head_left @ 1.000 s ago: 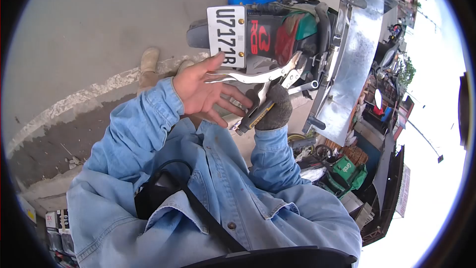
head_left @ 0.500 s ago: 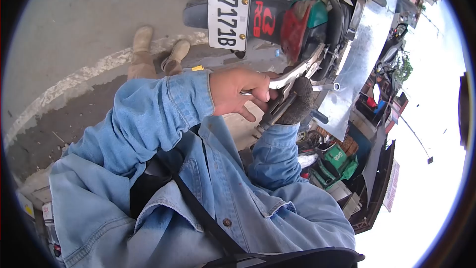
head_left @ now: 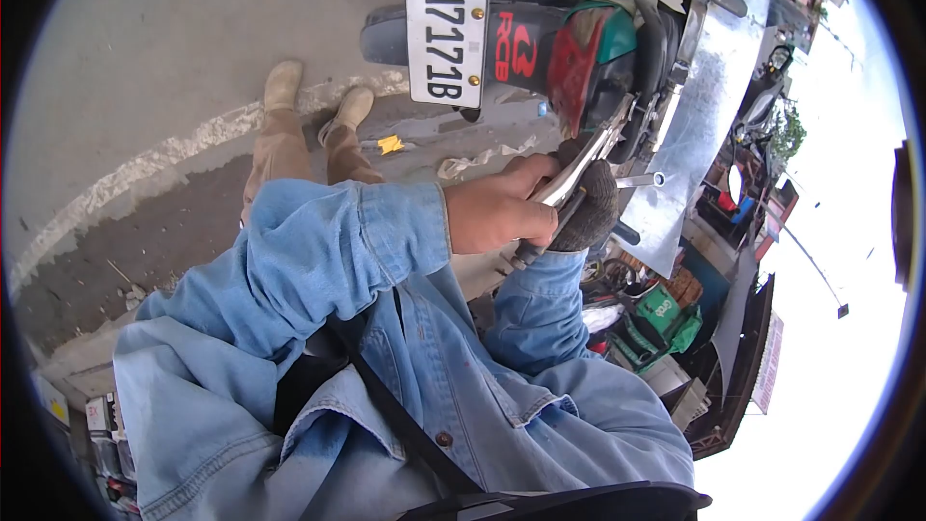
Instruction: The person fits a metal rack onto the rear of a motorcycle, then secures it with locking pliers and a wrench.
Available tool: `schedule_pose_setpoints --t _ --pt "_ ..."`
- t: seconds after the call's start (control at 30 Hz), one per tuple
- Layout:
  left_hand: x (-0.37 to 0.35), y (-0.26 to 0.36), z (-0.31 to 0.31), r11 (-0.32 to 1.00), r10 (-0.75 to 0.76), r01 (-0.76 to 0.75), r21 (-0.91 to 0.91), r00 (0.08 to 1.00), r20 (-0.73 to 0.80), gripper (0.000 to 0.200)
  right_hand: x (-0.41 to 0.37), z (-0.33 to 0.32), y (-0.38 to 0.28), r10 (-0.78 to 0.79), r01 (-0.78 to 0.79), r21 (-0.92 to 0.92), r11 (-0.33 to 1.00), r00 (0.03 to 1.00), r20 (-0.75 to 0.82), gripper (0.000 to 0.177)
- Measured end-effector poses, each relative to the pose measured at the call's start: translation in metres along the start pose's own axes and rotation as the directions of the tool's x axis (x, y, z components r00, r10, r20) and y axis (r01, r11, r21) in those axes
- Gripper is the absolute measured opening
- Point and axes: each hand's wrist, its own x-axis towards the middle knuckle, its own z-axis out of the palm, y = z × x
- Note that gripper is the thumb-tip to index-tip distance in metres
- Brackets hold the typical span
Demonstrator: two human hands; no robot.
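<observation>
My bare left hand (head_left: pixel 502 207) is closed round the silver handle of a pliers-like metal tool (head_left: pixel 588 154). The tool slants up toward a metal edge beside the motorcycle. My right hand (head_left: pixel 590 207), in a dark knit glove, is closed against it on its right side. A wrench with a ring end (head_left: pixel 641 179) sticks out beyond the glove, and a dark bar shows between the hands. Exactly how the gloved fingers hold these is hidden. Just above stands a motorcycle tail (head_left: pixel 579 48) with a white plate (head_left: pixel 447 43).
A shiny sheet-metal panel (head_left: pixel 709 96) lies right of the hands. On the ground are a yellow object (head_left: pixel 391 145) and a pale strip (head_left: pixel 473 162). Two shoes (head_left: pixel 283 85) show at upper left. A green bag (head_left: pixel 661 314) and clutter stand lower right.
My left hand has turned and closed further round the handle, its lower fingers no longer spread. The tool has swung steeper, and both hands sit slightly further right.
</observation>
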Motion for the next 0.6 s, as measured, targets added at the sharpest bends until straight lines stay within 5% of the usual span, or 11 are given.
schedule_pose_setpoints --t 0.03,0.1,0.13,0.17,0.23,0.3,0.37,0.43,0.47,0.6 --pt "0.001 0.0 0.003 0.998 0.012 -0.01 0.056 1.0 -0.024 0.068 0.001 -0.002 0.001 -0.004 0.004 0.003 1.0 1.0 -0.003 0.023" --pt "0.006 -0.008 0.003 0.998 0.001 0.003 0.069 0.999 -0.054 0.067 0.004 0.003 0.001 -0.129 0.119 -0.31 0.943 0.992 -0.011 0.024" --pt "0.007 -0.011 0.004 0.997 -0.01 0.016 0.077 0.996 -0.088 0.067 0.002 0.008 -0.002 -0.112 0.093 -0.22 0.971 0.991 -0.079 0.025" --pt "0.006 -0.004 0.007 0.995 -0.014 0.022 0.093 0.996 -0.087 0.067 0.004 0.008 0.002 -0.255 0.24 -0.475 0.847 0.966 0.033 0.025" --pt "0.003 0.012 0.013 0.967 -0.252 0.255 0.007 0.958 -0.14 0.064 -0.001 0.009 0.0 0.058 -0.053 0.132 0.99 0.998 -0.035 0.023" --pt "0.004 0.011 0.009 0.957 -0.213 0.227 0.182 0.973 -0.094 0.064 -0.006 0.011 0.002 0.042 -0.036 0.146 0.989 0.998 -0.042 0.024" --pt "0.006 0.016 0.011 0.969 -0.169 0.173 0.178 0.985 -0.038 0.067 -0.005 0.009 0.005 0.029 -0.021 0.158 0.987 0.998 -0.051 0.026" --pt "0.006 0.025 0.022 0.951 -0.292 0.304 0.059 0.944 -0.153 0.068 -0.003 0.002 0.008 0.049 -0.05 0.179 0.983 0.999 0.014 0.028" --pt "0.005 0.026 0.024 0.947 -0.295 0.31 0.08 0.941 -0.164 0.067 -0.003 0.007 0.011 -0.073 0.071 -0.052 0.996 0.996 -0.043 0.031" --pt "0.006 0.023 0.027 0.946 -0.292 0.313 0.085 0.936 -0.198 0.061 -0.01 0.014 -0.006 0.076 -0.064 0.141 0.988 0.994 -0.081 0.028"
